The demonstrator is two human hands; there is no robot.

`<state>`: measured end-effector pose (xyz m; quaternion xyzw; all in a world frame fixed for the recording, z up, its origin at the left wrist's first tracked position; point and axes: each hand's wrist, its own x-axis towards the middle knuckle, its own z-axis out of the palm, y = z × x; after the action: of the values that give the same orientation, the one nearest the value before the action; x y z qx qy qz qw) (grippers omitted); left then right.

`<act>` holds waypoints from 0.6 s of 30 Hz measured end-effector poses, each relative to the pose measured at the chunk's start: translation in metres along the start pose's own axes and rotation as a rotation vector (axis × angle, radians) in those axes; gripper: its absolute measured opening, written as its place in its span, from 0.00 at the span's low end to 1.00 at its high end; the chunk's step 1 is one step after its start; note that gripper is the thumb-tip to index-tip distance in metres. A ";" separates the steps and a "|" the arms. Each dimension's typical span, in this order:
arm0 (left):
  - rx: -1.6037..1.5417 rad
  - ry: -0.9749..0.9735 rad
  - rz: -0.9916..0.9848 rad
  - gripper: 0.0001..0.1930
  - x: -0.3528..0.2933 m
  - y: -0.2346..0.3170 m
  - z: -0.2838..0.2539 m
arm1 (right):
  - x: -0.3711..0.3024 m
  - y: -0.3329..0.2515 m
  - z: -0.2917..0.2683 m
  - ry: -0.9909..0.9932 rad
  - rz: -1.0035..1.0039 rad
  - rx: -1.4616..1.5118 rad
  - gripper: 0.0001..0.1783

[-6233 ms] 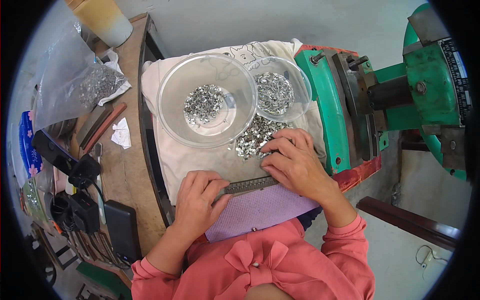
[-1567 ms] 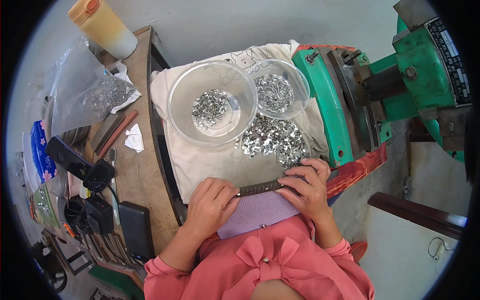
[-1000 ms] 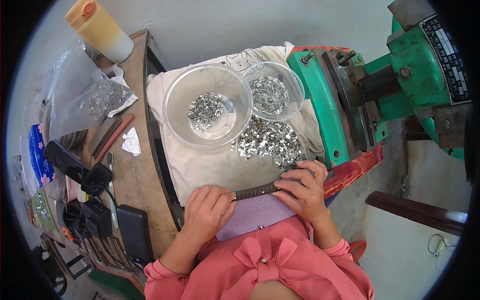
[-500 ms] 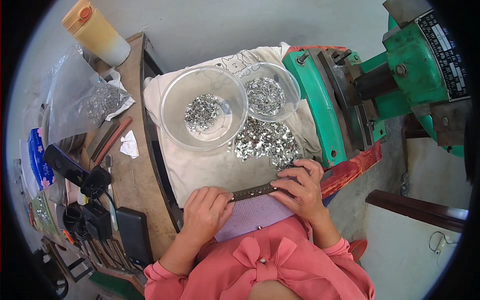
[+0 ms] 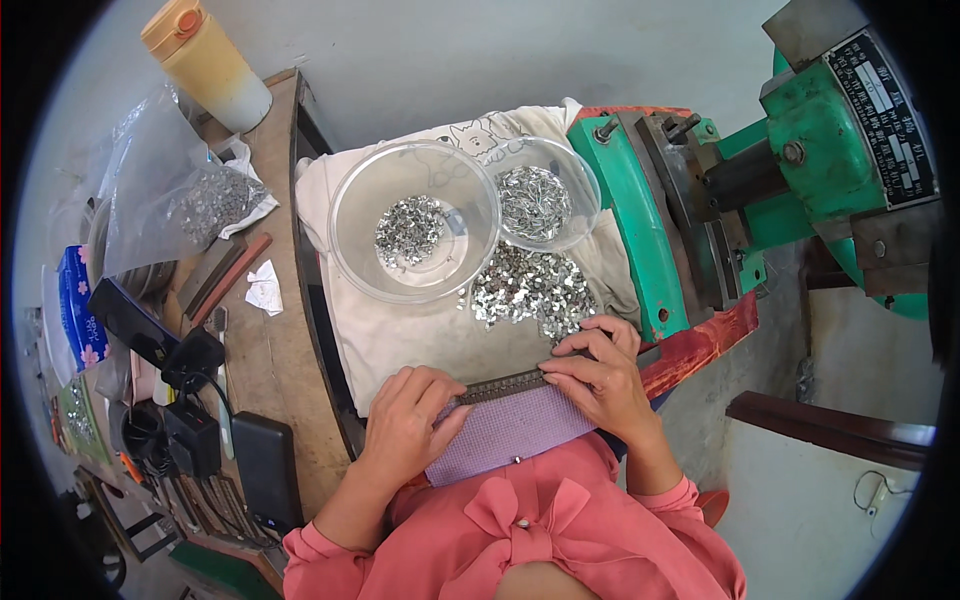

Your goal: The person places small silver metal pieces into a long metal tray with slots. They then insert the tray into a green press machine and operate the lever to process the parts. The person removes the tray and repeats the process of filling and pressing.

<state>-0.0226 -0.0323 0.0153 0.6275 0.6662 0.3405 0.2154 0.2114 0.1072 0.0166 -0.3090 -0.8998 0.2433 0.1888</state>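
My left hand (image 5: pixel 408 420) pinches the left end of a narrow dark metal strip (image 5: pixel 505 384) that lies across my lap at the near edge of a white cloth (image 5: pixel 400 335). My right hand (image 5: pixel 598 372) rests on the strip's right end, fingertips pressing small silver pieces onto it. A loose heap of small shiny metal parts (image 5: pixel 530 293) lies on the cloth just beyond my right hand. Behind it stand a large clear bowl (image 5: pixel 352 245) and a smaller clear bowl (image 5: pixel 585 190), both holding the same metal parts. A purple cloth (image 5: pixel 510 432) covers my lap under the strip.
A green press machine (image 5: pixel 790 160) with a red base stands at the right. On the wooden bench (image 5: pixel 275 350) to the left lie a plastic bag of metal parts (image 5: pixel 180 205), a cream bottle with an orange lid (image 5: pixel 205 60), black chargers and a power bank (image 5: pixel 268 470).
Over six seconds my right hand came back from the heap of parts to the strip's right end. In the last second both hands have stayed on the strip with only slight shifts.
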 end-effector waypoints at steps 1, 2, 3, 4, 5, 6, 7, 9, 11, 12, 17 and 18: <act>-0.002 0.005 0.008 0.13 0.000 0.000 0.000 | 0.001 0.000 -0.001 -0.002 -0.005 0.000 0.10; -0.005 0.010 0.017 0.12 0.000 -0.001 0.001 | 0.001 -0.001 -0.001 0.010 -0.010 0.003 0.10; -0.008 0.014 0.026 0.12 0.000 -0.002 0.002 | 0.002 -0.003 0.000 0.022 -0.016 0.007 0.10; -0.003 0.018 0.031 0.11 0.000 -0.003 0.003 | 0.003 -0.005 0.000 0.034 -0.022 0.010 0.10; 0.003 0.022 0.034 0.11 0.000 -0.003 0.005 | 0.004 -0.007 0.001 0.046 -0.048 0.016 0.10; 0.009 0.025 0.037 0.11 -0.001 -0.003 0.005 | 0.006 -0.010 0.001 0.059 -0.075 0.023 0.10; 0.011 0.028 0.030 0.11 -0.001 -0.003 0.006 | 0.007 -0.013 0.003 0.071 -0.101 0.030 0.09; 0.012 0.032 0.027 0.10 0.000 -0.002 0.006 | 0.010 -0.020 0.009 0.081 -0.159 0.042 0.09; 0.012 0.037 0.032 0.10 0.001 -0.002 0.006 | 0.011 -0.023 0.016 0.076 -0.218 0.019 0.09; 0.012 0.040 0.036 0.10 0.001 -0.002 0.006 | 0.011 -0.024 0.020 0.070 -0.233 -0.003 0.09; 0.039 0.038 0.045 0.10 0.001 0.000 0.006 | 0.012 -0.029 0.031 0.028 -0.309 -0.166 0.09; 0.045 0.038 0.046 0.10 0.001 0.000 0.007 | 0.012 -0.029 0.031 0.019 -0.315 -0.174 0.09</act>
<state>-0.0178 -0.0302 0.0112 0.6408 0.6630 0.3421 0.1808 0.1739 0.0849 0.0103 -0.1817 -0.9530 0.1288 0.2054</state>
